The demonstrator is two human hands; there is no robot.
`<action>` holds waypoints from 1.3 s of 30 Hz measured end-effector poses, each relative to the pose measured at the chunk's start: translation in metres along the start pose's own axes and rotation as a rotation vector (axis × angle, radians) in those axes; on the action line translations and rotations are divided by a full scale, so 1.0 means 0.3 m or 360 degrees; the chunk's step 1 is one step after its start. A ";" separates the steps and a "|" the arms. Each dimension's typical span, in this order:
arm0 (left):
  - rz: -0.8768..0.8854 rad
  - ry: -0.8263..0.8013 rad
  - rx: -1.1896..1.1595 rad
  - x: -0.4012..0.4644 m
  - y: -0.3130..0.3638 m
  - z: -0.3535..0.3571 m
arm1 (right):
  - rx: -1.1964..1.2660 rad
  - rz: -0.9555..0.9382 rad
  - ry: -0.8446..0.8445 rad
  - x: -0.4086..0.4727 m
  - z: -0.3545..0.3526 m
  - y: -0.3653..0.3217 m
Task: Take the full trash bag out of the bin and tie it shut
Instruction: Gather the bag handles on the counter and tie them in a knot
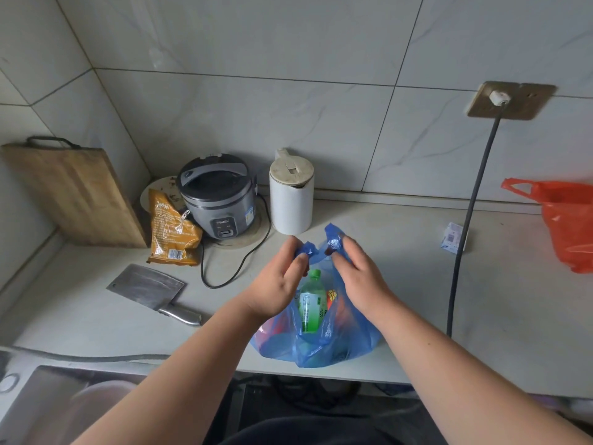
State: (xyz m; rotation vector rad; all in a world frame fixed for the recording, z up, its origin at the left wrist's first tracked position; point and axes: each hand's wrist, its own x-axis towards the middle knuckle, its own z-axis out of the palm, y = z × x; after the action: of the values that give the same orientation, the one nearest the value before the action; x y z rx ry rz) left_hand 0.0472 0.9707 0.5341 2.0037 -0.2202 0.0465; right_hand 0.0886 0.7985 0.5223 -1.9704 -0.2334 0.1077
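A blue plastic trash bag (324, 345) sits on the pale countertop (417, 316) near its front edge. Through its open mouth I see a green plastic bottle (310, 303) and some red and orange packaging. My left hand (279, 284) pinches the bag's left handle loop. My right hand (359, 277) pinches the right handle loop. Both handles are raised above the bag, close together, untied. No bin is in view.
A cleaver (150, 289) lies left of the bag. Behind stand a rice cooker (218, 197) with a black cord, a white kettle (291, 194), an orange snack bag (171, 232) and a wooden cutting board (70, 194). A red plastic bag (564, 220) sits far right; a grey cable (465, 220) hangs from the wall socket. A sink (48, 403) is lower left.
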 end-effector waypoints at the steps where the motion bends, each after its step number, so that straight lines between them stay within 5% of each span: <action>1: 0.0012 -0.0004 -0.0044 -0.003 0.002 0.004 | 0.0119 0.0053 -0.0046 -0.006 0.002 -0.002; 7: -0.0030 0.0048 -0.0081 0.009 -0.010 0.024 | 0.0065 0.0005 0.0188 -0.019 0.026 0.019; 14: -0.0125 -0.0103 -0.0003 0.007 -0.040 0.001 | -0.0801 -0.0711 0.0421 -0.010 -0.021 0.069; 16: -0.0130 -0.0115 -0.0042 0.006 -0.043 -0.008 | -0.0570 -0.0661 0.0387 -0.001 -0.034 0.068; 19: -0.0160 -0.0147 -0.0208 0.008 -0.032 -0.010 | -0.0013 -0.0158 0.0122 0.011 -0.033 0.038; 24: -0.0349 -0.0166 -0.0249 0.018 -0.029 0.005 | 0.0141 0.0144 -0.0010 0.029 0.023 0.032; 28: -0.0496 -0.0241 -0.0396 0.027 -0.038 0.016 | 0.0233 0.0156 -0.0171 0.029 0.055 0.047; 32: -0.0572 -0.0038 -0.0811 0.027 -0.064 0.029 | 0.0133 0.0080 -0.0270 0.022 0.040 0.070; 36: -0.0677 0.0233 -0.0570 0.045 -0.098 0.056 | -0.0033 -0.0132 -0.0464 -0.028 0.020 0.071; 39: -0.0633 0.0094 -0.0615 0.050 -0.100 0.052 | -0.0214 -0.0297 -0.0277 -0.036 0.015 0.084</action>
State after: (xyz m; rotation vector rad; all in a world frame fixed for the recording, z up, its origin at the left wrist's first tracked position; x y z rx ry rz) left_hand 0.0662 0.9671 0.5027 1.6256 0.1976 -0.1777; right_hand 0.0800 0.7905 0.4970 -2.0635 -0.5494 0.1454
